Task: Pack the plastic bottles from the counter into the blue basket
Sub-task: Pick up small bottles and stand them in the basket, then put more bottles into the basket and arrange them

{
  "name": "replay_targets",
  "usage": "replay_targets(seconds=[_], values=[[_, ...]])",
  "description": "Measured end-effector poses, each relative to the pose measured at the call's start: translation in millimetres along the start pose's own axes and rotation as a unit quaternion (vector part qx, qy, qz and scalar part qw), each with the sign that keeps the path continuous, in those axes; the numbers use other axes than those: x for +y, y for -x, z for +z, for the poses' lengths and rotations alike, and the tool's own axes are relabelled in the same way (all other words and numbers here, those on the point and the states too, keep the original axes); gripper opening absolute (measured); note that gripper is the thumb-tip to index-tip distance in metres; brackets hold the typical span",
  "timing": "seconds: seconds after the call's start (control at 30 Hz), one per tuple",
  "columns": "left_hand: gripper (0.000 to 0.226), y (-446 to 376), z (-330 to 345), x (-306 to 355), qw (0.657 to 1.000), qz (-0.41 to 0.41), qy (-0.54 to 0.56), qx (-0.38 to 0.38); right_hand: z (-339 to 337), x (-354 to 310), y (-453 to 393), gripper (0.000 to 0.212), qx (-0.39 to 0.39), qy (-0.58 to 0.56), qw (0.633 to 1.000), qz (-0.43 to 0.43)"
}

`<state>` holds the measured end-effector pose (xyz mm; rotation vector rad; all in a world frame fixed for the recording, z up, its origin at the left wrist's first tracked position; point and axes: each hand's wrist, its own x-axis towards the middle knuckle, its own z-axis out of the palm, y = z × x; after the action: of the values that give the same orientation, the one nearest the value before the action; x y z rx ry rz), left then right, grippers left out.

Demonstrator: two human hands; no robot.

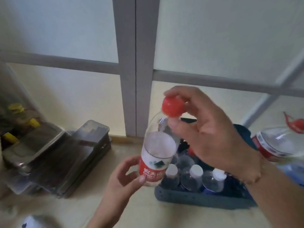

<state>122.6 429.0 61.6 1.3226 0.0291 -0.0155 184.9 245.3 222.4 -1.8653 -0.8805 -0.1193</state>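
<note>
A clear plastic bottle (158, 150) with a red and white label and a red cap (173, 106) is held tilted above the counter, just left of the blue basket (194, 199). My left hand (125, 176) grips its lower end. My right hand (212, 134) pinches the red cap between thumb and fingers. Inside the basket stand several clear bottles with white caps (195, 170). A large clear bottle with a red label (279, 143) stands at the right edge.
Stacked clear plastic boxes (69, 158) and a container with yellow clips (19, 120) fill the counter's left side. A grey-framed window (136, 63) rises behind. A pale rounded object (34, 222) shows at the bottom left.
</note>
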Motion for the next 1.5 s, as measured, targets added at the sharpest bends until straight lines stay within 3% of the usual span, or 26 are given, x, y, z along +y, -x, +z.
replay_targets(seconds=[0.07,0.13,0.2,0.37,0.53,0.7,0.8,1.03,1.17,1.3,1.4,1.5], values=[[0.054,-15.6,30.5,30.9,0.979,0.06,-0.19,-0.031,-47.4,-0.1,-1.1,0.034,0.057,0.018,0.998,-0.006],[0.046,-53.3,62.5,44.8,0.941,0.122,-0.309,-0.065,-85.9,4.8,2.7,0.033,0.092,0.045,0.995,-0.012],[0.051,-78.3,95.8,58.7,0.898,0.166,-0.39,-0.116,-114.3,15.7,10.6,0.033,0.107,0.075,0.991,-0.011],[0.057,-127.9,153.1,45.8,0.802,0.163,-0.528,-0.227,-137.9,67.7,42.4,0.033,0.152,0.165,0.974,0.043],[0.043,-148.1,163.8,13.6,0.716,0.087,-0.635,-0.275,-118.8,127.8,76.3,0.033,0.135,0.127,0.973,0.135],[0.033,-161.2,164.8,-7.5,0.679,-0.033,-0.653,-0.333,-92.2,160.6,93.8,0.034,0.075,0.095,0.979,0.161],[0.028,-166.0,169.6,-7.5,0.649,-0.062,-0.671,-0.353,-81.7,172.4,95.5,0.036,0.038,0.108,0.978,0.175],[0.02,-171.8,172.1,-5.8,0.628,-0.075,-0.663,-0.401,-73.0,192.7,103.7,0.036,-0.085,0.062,0.959,0.265],[0.021,-174.8,175.3,-4.1,0.618,-0.087,-0.657,-0.422,-79.8,197.0,103.7,0.044,-0.087,0.002,0.934,0.347],[0.021,-174.7,176.8,-1.2,0.629,-0.076,-0.654,-0.412,-75.8,199.2,107.6,0.07,-0.102,-0.054,0.891,0.439],[0.036,-168.7,170.4,0.5,0.673,-0.059,-0.629,-0.385,-65.4,200.2,107.5,0.101,-0.13,-0.08,0.86,0.487],[0.063,-160.7,158.0,7.6,0.724,-0.048,-0.582,-0.365,-66.7,195.9,110.6,0.093,-0.134,-0.081,0.861,0.483]])
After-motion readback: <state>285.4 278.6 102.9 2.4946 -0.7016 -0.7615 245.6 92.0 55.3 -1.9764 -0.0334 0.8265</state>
